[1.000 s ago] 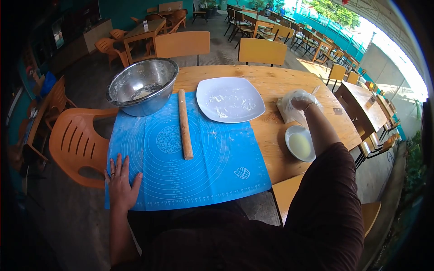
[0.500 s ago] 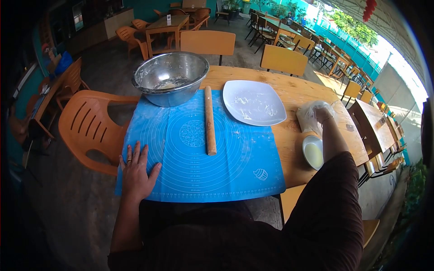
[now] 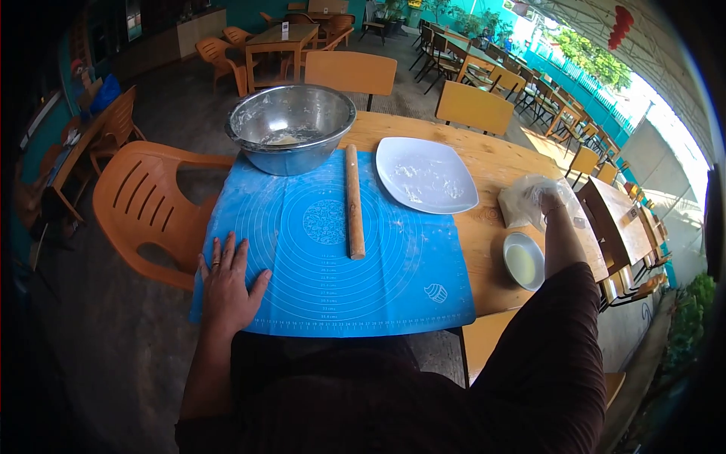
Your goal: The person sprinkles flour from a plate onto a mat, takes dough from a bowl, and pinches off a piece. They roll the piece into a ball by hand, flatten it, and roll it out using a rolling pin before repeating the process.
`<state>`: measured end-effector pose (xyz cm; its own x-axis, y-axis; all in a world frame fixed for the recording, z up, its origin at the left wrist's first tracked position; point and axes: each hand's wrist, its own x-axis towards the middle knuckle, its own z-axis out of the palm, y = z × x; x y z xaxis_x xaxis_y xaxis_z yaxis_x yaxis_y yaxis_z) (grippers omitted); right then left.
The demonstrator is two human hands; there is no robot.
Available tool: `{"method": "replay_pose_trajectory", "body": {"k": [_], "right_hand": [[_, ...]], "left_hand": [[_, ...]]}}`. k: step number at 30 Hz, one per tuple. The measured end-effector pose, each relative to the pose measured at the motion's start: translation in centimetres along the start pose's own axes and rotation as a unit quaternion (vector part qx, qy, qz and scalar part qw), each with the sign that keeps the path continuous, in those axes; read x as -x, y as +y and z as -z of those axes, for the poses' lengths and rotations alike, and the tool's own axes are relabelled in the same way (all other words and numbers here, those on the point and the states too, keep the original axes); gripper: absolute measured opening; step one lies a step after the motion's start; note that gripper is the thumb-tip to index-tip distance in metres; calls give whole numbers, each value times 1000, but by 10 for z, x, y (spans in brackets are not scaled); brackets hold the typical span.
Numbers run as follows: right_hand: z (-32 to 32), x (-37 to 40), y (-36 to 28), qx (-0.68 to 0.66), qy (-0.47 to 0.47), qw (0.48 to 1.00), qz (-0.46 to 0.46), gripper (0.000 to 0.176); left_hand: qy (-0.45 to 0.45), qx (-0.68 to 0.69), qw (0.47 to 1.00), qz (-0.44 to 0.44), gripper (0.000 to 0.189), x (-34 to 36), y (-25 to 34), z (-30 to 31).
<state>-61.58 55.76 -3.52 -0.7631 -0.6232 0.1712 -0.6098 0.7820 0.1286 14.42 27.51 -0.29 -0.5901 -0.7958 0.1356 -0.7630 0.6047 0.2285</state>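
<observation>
My right hand (image 3: 550,201) is inside the plastic bag (image 3: 522,206), just beyond the bowl of pale liquid (image 3: 523,262) (I can't tell whether it grips anything). My left hand (image 3: 229,290), fingers spread, lies on the blue mat (image 3: 408,280). The rolling pin (image 3: 355,204) rests there, between metal bowl (image 3: 291,155) and white plate (image 3: 427,175).

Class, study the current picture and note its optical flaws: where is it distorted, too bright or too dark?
Head view: wide-angle curvature bows the near edge of the blue mat; black vignetting swallows the corners; daylight washes out the upper right; the dark sleeve loses detail.
</observation>
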Motion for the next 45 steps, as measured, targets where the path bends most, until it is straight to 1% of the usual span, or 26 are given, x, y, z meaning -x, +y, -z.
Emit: {"method": "replay_pose_trajectory", "body": {"k": [2, 5, 6, 8, 11, 12, 13, 14, 15, 18, 23, 26, 28, 30, 31, 32, 33, 34, 35, 37, 38, 39, 41, 42, 44, 45], "right_hand": [[-4, -2, 5, -49, -8, 999, -23, 24], [-48, -20, 18, -99, 30, 992, -69, 25], [-54, -22, 6, -99, 46, 990, -89, 25], [-47, -27, 7, -52, -8, 994, -96, 25], [-18, -27, -10, 94, -167, 975, -115, 29], [-14, -22, -18, 93, -167, 975, -114, 29], [-12, -16, -23, 32, -149, 978, -142, 23], [-8, -11, -26, 7, -137, 978, -159, 23], [-7, -12, -24, 2, -135, 979, -155, 23], [-5, -12, -17, -7, -131, 982, -134, 25], [-1, -13, 4, -33, -114, 991, -57, 29], [0, -11, 29, -19, -104, 994, 39, 32], [-3, -6, 56, 13, -100, 985, 143, 34], [-6, 3, 79, -26, -102, 973, 204, 36], [8, 19, 60, -179, -120, 967, 140, 31], [21, 34, 43, -330, -120, 933, 75, 25], [45, 59, 11, -598, -124, 789, -61, 14], [59, 73, -4, -800, -114, 558, -189, 5], [61, 75, 3, -799, -112, 559, -189, 5], [68, 80, 23, -799, -252, 544, -33, 9], [68, 81, 32, -799, -249, 547, -34, 9], [65, 79, 34, -803, -280, 526, -21, 11], [59, 79, 41, -806, -310, 504, -6, 13], [59, 83, 39, -800, -290, 524, -33, 16], [66, 97, 22, -794, -266, 543, -60, 20], [80, 112, -17, -808, -132, 554, -152, 19]], "left_hand": [[1, 2, 1000, -4, 71, 0, -1, 0], [8, -9, 1000, -5, 69, 1, 0, -1], [10, -19, 1000, -5, 66, 1, 1, -1], [6, -19, 1000, 1, 66, 1, 3, 1], [3, -12, 1000, 8, 68, 0, 3, 1], [4, -4, 1000, 6, 70, 0, 3, 1], [3, -5, 1000, 4, 70, 0, 3, 0], [3, -6, 1000, 5, 70, 0, 3, 0], [4, -8, 1000, 5, 70, -1, 3, 1], [3, -8, 1000, 8, 70, -1, 5, 1], [0, -8, 1000, 1, 69, -1, 3, 2], [3, -7, 1000, -1, 69, -1, 3, 1], [2, -7, 1000, -4, 69, -1, 3, 1], [5, 1, 1000, -8, 69, -1, 2, 2], [5, 1, 1000, -9, 69, 0, 2, 2], [9, 2, 1000, -13, 69, 0, 1, 1], [13, 3, 1000, -17, 69, 0, 0, 0], [14, 4, 1000, -18, 69, 0, 0, 0], [20, -2, 1000, -18, 68, 1, 0, 0], [26, -5, 999, -20, 66, 1, 0, -1], [27, 5, 999, -25, 68, 2, -2, -2], [27, 13, 999, -29, 69, 2, -3, -2], [25, 16, 999, -29, 69, 2, -2, 0], [25, 18, 999, -29, 69, 3, -2, 0], [26, 16, 999, -31, 69, 2, -4, -2], [26, 14, 999, -32, 69, 2, -4, -3]]}}
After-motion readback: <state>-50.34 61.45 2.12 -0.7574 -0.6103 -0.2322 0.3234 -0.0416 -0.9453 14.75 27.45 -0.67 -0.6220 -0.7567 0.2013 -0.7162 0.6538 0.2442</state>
